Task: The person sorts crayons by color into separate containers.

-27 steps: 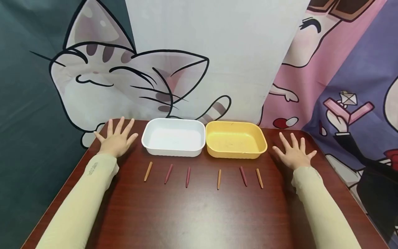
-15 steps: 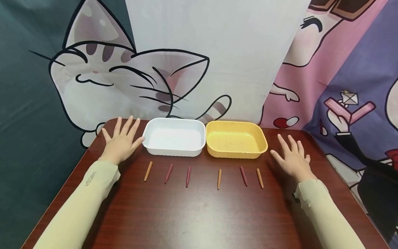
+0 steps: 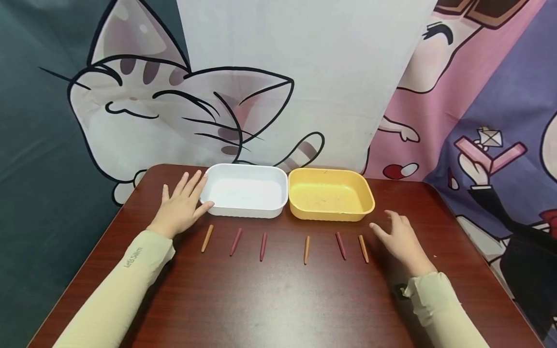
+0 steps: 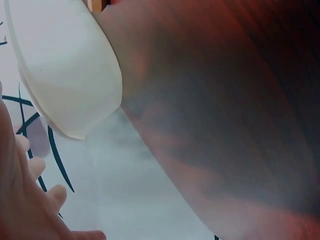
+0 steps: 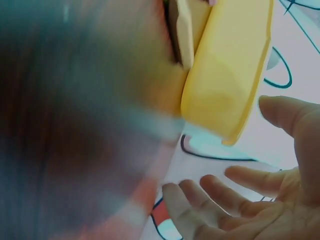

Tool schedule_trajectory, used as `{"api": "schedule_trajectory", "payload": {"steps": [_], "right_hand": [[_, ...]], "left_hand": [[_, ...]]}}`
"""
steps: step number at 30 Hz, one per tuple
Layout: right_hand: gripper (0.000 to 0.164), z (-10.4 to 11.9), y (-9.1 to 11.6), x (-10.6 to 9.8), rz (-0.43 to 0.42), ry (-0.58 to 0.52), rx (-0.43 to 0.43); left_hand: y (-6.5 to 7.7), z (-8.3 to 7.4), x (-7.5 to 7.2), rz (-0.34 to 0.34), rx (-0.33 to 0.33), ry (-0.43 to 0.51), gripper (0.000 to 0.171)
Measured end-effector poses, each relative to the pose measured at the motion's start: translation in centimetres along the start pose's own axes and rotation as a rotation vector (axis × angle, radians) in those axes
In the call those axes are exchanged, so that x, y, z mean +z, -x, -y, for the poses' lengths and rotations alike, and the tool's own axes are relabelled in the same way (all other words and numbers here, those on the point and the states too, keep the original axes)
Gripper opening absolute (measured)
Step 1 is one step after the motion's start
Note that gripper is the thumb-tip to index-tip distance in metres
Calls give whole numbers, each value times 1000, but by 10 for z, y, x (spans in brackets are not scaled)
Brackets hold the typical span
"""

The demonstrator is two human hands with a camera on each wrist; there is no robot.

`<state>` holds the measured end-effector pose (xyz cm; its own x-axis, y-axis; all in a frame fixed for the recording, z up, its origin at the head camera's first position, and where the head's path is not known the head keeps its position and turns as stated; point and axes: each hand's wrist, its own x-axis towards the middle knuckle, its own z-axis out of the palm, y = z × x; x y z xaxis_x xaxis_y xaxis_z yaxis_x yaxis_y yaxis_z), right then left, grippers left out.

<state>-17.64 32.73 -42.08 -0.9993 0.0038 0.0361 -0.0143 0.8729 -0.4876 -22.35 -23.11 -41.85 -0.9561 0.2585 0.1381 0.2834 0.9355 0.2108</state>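
In the head view my left hand (image 3: 179, 207), fingers extended, overlaps the left end of a white plastic tray (image 3: 243, 211). My right hand (image 3: 401, 240) hovers right of a yellow tray (image 3: 330, 214), fingers slightly bent and thumb apart, holding nothing. Three orange crayons and three dark red ones lie spaced in a row before the trays. The rightmost orange crayon (image 3: 363, 249) is nearest my right hand; the leftmost orange crayon (image 3: 207, 239) lies just below my left hand. In the right wrist view, an orange crayon (image 5: 185, 37) shows beside the yellow tray (image 5: 225, 70).
The trays stand side by side at the back of a brown wooden table (image 3: 278, 299). Behind it hangs a cloth backdrop (image 3: 330, 72) with a cartoon cat. A dark red crayon (image 3: 341, 246) and an orange crayon (image 3: 306, 250) lie farther left of my right hand.
My left hand has moved right, from the table's left corner to the white tray. My right hand has drawn down and slightly left, its spread fingers bending. Trays and crayons stay in place.
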Motion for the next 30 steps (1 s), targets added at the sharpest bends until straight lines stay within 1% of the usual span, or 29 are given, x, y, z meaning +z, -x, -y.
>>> {"api": "schedule_trajectory", "payload": {"steps": [4,8,16,23,30], "right_hand": [[62,7,6,7,22,-29,-17],[51,13,9,13,46,-42,-12],[38,17,6,20,148,-83,72],[31,25,5,26,138,-102,121],[22,27,5,29,112,-97,139]], "left_hand": [[0,-2,4,44,4,-10,84],[-1,-4,7,76,10,-17,85],[-1,-9,14,83,30,-20,85],[-1,-10,14,107,21,-18,85],[-3,-11,16,91,28,-9,84]]}}
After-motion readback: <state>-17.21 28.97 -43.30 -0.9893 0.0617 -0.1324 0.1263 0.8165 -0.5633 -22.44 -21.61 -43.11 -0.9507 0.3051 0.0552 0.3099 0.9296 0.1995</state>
